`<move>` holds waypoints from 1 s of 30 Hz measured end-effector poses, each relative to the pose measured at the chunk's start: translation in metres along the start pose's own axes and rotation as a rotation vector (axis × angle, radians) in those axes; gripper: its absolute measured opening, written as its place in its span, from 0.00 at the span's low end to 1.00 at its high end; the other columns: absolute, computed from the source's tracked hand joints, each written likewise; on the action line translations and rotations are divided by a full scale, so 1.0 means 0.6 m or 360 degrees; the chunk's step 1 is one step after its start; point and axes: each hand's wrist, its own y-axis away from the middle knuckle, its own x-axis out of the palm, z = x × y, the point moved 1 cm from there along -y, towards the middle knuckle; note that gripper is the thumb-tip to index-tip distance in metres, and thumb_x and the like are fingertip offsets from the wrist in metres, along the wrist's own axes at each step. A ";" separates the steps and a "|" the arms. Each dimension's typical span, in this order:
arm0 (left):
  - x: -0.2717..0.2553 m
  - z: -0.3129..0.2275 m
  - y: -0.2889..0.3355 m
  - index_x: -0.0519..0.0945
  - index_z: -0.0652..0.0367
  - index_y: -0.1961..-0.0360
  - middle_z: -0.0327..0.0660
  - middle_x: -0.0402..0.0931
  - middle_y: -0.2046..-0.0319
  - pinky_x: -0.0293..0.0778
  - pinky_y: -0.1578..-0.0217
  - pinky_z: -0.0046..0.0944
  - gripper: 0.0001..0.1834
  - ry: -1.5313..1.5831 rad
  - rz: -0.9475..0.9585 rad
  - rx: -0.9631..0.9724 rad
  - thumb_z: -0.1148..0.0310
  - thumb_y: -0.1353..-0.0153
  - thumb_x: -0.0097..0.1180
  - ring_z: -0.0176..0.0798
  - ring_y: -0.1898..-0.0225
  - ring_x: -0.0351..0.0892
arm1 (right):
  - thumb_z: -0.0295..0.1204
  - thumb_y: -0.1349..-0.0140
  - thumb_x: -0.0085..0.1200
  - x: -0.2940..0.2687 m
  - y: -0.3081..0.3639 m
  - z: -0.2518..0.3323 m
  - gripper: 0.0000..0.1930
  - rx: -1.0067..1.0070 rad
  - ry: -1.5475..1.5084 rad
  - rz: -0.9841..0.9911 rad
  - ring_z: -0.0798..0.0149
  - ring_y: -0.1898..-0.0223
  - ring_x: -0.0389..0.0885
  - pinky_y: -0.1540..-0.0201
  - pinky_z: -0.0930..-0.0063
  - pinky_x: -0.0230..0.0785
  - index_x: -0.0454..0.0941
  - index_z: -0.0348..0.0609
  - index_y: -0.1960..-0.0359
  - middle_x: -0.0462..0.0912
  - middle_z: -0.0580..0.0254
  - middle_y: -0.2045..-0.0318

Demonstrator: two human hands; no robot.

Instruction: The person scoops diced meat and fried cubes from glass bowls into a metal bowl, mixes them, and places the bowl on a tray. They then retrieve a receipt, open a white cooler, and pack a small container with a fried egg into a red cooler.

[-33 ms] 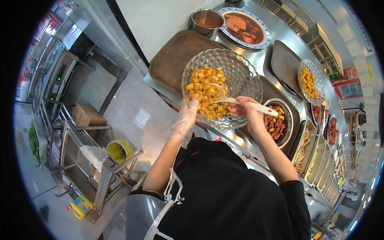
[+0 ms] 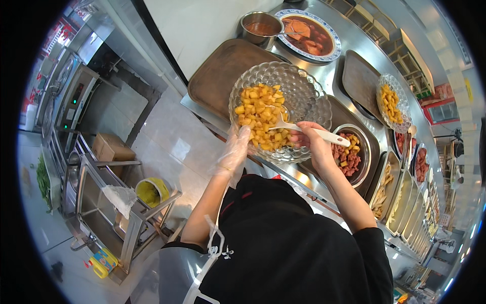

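My left hand [image 2: 237, 147], in a clear plastic glove, grips the near left rim of a wide, dimpled glass bowl [image 2: 310, 99]. Its thumb lies over the edge. Golden diced pieces [image 2: 260, 109], which look like cooked potato, are heaped on the bowl's left side. My bare right hand [image 2: 318, 148] is closed around the handle of a white spoon [image 2: 331, 138]; the spoon's head is sunk partly among the cubes. Just right of that hand, a round steel bowl [image 2: 369, 152] holds reddish diced meat [image 2: 348, 164] with some yellow cubes on it.
Brown trays [image 2: 215, 71] lie on the steel counter [image 2: 331, 76]. Behind are a pot of red sauce [image 2: 260, 25] and a blue-rimmed dish [image 2: 336, 38]. Another glass bowl [image 2: 400, 83] and several food pans [image 2: 387, 185] stand right. At left are a sink frame [image 2: 134, 230] and a bucket [image 2: 164, 188].
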 end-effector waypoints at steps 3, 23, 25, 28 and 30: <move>0.004 0.012 -0.013 0.62 0.61 0.40 0.44 0.72 0.54 0.75 0.68 0.33 0.27 0.0094 -0.0027 0.0173 0.56 0.35 0.46 0.36 0.62 0.75 | 0.28 0.37 0.46 -0.006 0.005 -0.003 0.10 -0.0066 -0.0091 -0.0030 0.65 0.69 0.82 0.68 0.76 0.72 0.74 0.34 0.59 0.81 0.53 0.67; -0.002 0.003 0.001 0.66 0.62 0.44 0.43 0.73 0.55 0.77 0.66 0.36 0.27 0.0197 -0.0008 -0.0040 0.52 0.36 0.47 0.38 0.62 0.77 | 0.25 0.40 0.52 -0.261 0.225 0.052 0.08 -0.1026 0.1649 -0.0587 0.62 0.69 0.82 0.68 0.74 0.73 0.77 0.39 0.60 0.80 0.58 0.68; 0.002 -0.004 0.003 0.66 0.62 0.45 0.44 0.73 0.55 0.77 0.66 0.36 0.27 0.0222 0.0008 -0.0068 0.52 0.35 0.46 0.38 0.62 0.77 | 0.22 0.43 0.54 -0.256 0.227 0.046 0.08 -0.1065 0.2214 -0.0576 0.58 0.69 0.81 0.68 0.70 0.72 0.78 0.40 0.61 0.78 0.55 0.68; 0.003 -0.009 0.002 0.66 0.62 0.45 0.44 0.74 0.56 0.77 0.67 0.36 0.27 0.0183 -0.0014 -0.0108 0.52 0.35 0.46 0.37 0.62 0.77 | 0.21 0.45 0.54 -0.250 0.227 0.062 0.08 -0.1274 0.2126 -0.0910 0.54 0.70 0.80 0.70 0.67 0.73 0.78 0.43 0.63 0.77 0.56 0.67; 0.001 -0.007 0.000 0.66 0.62 0.45 0.44 0.74 0.56 0.77 0.68 0.36 0.26 0.0193 -0.0028 -0.0084 0.52 0.35 0.46 0.37 0.63 0.78 | 0.21 0.44 0.54 -0.241 0.224 0.080 0.08 -0.1288 0.1922 -0.0914 0.54 0.70 0.80 0.70 0.68 0.73 0.78 0.41 0.62 0.78 0.55 0.66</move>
